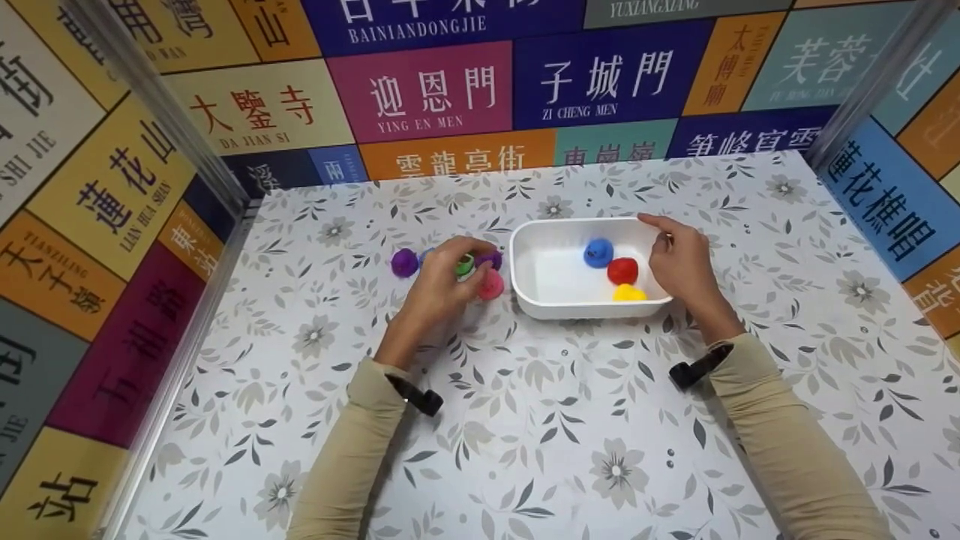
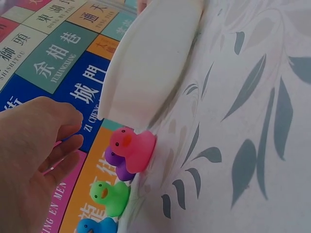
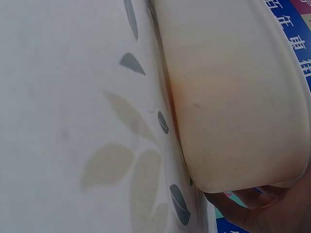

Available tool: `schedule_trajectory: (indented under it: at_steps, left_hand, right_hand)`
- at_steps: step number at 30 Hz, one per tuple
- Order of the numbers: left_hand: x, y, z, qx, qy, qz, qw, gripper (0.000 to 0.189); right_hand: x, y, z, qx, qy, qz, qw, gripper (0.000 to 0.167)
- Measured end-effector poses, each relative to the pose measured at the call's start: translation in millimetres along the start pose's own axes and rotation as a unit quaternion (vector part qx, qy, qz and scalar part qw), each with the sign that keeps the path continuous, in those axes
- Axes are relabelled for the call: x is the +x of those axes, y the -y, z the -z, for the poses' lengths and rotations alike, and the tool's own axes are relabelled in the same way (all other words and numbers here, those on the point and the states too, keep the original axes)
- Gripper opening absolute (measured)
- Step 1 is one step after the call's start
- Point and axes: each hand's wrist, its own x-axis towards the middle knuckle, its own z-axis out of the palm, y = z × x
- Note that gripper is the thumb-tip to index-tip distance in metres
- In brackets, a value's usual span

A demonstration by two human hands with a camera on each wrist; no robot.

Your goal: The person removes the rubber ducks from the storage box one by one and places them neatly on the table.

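While three toys [image 1: 622, 271] sit inside the white tub [image 1: 547, 302], ducks [image 2: 133, 149] stand left of it, near the left hand [image 1: 439, 285], fingers loosely bent, empty; the right hand [image 1: 684, 264] grips the tub's right end.

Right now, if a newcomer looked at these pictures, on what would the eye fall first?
Probably on the white tub right of centre in the head view, with a blue toy, a red one and a yellow one in its right half. Next come the bright ducks to its left, around the left grip. At the back, the patchwork wall also pulls the eye.
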Motion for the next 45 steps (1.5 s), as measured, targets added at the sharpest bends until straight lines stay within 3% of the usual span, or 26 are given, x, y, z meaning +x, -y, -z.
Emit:
schedule_trajectory:
  at_steps: [5,11,24,36,45]
  left_hand:
    - [3.0,-4.7,-0.2,0.01,-0.008,-0.003,0.9999,0.024]
    - [6.4,-8.5,-3.2,0.001,-0.006,0.004,1.0,0.023]
    - [14.4,-18.3,-16.7,-0.012,-0.012,-0.049,0.9987,0.022]
    - [20.0,-31.0,-32.0,0.008,0.007,-0.062,0.998,0.02]
    - [25.6,-40.5,-46.2,0.01,0.021,-0.068,0.9974,0.021]
  right_hand:
    - [-0.6,-2,-1,-0.007,-0.012,0.018,0.9997,0.055]
    - [-1.6,-1,0,-0.004,0.002,-0.001,1.0,0.055]
    - [-1.1,1,1,0.001,0.017,-0.013,0.9998,0.057]
    - [-2.1,4,2,-0.004,0.012,0.003,0.9999,0.057]
    - [0.4,3,3,-0.012,0.023,-0.012,0.9996,0.057]
